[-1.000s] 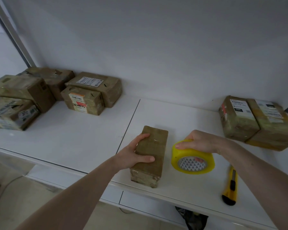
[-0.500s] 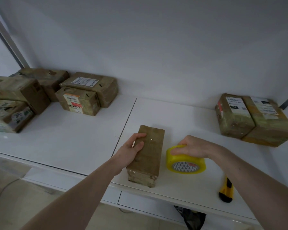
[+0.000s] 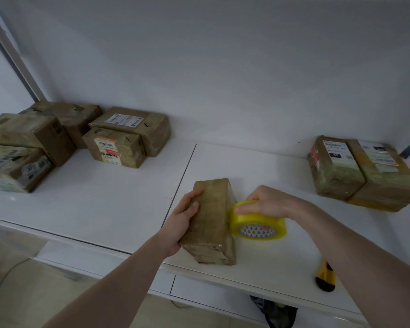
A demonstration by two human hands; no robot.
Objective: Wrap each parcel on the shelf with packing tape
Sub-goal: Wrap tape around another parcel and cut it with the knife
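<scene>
My left hand [image 3: 184, 217] clasps the stiff, seemingly light parcel [image 3: 211, 221] along its left edge; my right hand [image 3: 265, 202] grips the tape roll [image 3: 258, 223] touching it.

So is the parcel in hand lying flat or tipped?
Tipped. The parcel leans on its right lower edge, left side lifted by the left hand, against the tape roll under the right hand.
</scene>
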